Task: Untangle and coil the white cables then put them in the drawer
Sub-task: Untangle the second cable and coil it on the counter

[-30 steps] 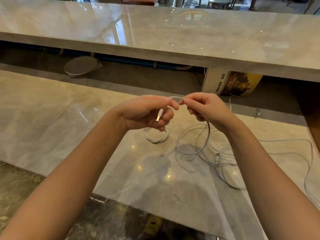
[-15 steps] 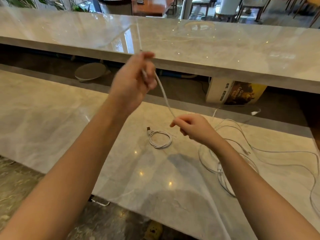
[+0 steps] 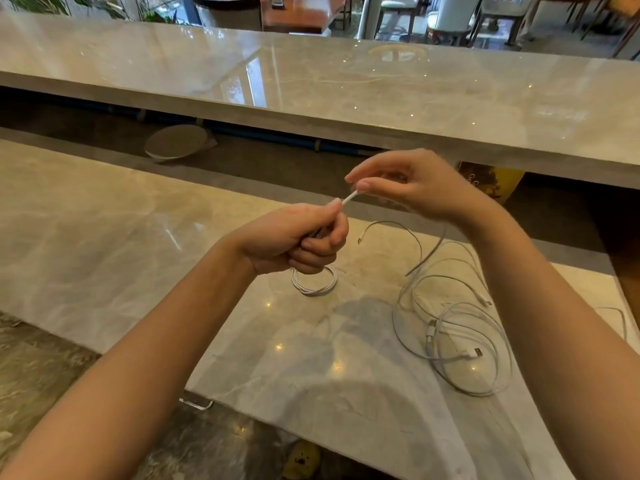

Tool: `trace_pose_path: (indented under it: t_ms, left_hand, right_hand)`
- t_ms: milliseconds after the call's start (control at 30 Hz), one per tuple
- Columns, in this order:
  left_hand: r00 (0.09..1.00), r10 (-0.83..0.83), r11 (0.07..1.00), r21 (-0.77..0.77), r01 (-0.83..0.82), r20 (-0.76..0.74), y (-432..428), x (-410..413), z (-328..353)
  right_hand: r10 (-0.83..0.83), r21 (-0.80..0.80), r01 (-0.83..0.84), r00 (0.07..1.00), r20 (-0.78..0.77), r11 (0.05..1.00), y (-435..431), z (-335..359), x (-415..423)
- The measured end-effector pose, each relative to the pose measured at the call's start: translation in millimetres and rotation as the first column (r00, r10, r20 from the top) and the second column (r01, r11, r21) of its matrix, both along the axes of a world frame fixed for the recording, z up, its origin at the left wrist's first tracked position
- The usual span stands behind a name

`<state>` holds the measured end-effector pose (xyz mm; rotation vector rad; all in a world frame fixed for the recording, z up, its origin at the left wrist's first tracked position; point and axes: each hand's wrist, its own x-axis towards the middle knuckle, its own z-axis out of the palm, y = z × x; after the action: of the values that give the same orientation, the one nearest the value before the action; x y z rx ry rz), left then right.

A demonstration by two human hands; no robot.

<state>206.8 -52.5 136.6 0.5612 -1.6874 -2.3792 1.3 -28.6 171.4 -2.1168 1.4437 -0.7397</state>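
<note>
Left hand (image 3: 298, 237): fist clenched round white cable (image 3: 349, 197). Short taut length runs up to right hand (image 3: 415, 188), pinched there thumb-to-forefinger, above counter (image 3: 104, 237). Coiled cable (image 3: 315, 284): flat on counter, just under left fist. Loose cable tangle (image 3: 450, 327): right of coil, apart, toward counter's right end. Wide marble stretch left of hands. Upper counter (image 3: 346, 91): raised edge beyond.

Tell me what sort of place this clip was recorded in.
Probably a cafe or restaurant, seen from behind its service bar: a long polished stone worktop, a raised marble counter beyond it, and dining chairs around a wooden table past that.
</note>
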Motion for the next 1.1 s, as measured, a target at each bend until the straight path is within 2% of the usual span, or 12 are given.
trace_pose_path:
  t_ms: [100,200,267,367,433,500,600,733,833,933,1000,1100]
  left_hand:
    - [0.961,-0.083,0.970,0.201,0.139,-0.265,-5,-1,-4]
    - [0.917,-0.050,0.905,0.371,0.209,-0.395,-9,2,-9]
    - [0.927,0.047,0.904,0.411,0.120,-0.373,-13,3,-13]
    - [0.926,0.304,0.895,0.401,-0.196,-0.224,-14,0,-18]
    - [0.899,0.409,0.879,0.331,-0.342,-0.157,-12,-1,-18]
    - [0.903,0.412,0.896,0.230,-0.379,-0.117,-9,-1,-15]
    - [0.927,0.351,0.915,0.262,-0.308,-0.135,-7,4,-13]
    - [0.862,0.331,0.834,0.546,-0.078,-0.384,-12,12,-7]
    - [0.767,0.409,0.759,0.651,0.015,-0.494,-20,19,5]
    - [0.697,0.502,0.756,0.651,-0.066,-0.512,-26,30,18]
    - [0.660,0.560,0.769,0.611,-0.188,-0.501,-26,31,24]
    - [0.593,0.677,0.736,0.402,-0.544,-0.436,-21,21,26]
  right_hand:
    - [0.033,0.189,-0.063,0.987,0.157,0.980,9,-10,10]
    - [0.031,0.289,-0.148,0.927,0.373,0.946,17,-18,14]
    - [0.027,0.288,-0.162,0.906,0.422,0.944,15,-21,13]
    - [-0.053,0.331,-0.115,0.887,0.459,0.937,11,-21,12]
    - [-0.076,0.369,-0.134,0.862,0.501,0.920,9,-22,11]
    - [-0.077,0.397,-0.152,0.860,0.505,0.905,9,-23,9]
    - [-0.081,0.390,-0.136,0.867,0.492,0.911,10,-25,5]
    - [-0.123,0.279,-0.047,0.820,0.559,0.959,9,-36,-7]
    - [-0.240,0.243,0.135,0.847,0.475,0.960,9,-61,-18]
    - [-0.328,0.201,0.275,0.891,0.313,0.940,13,-89,-23]
    - [-0.363,0.144,0.340,0.913,0.187,0.930,14,-95,-20]
    - [-0.253,-0.018,0.256,0.941,-0.224,0.967,17,-84,0]
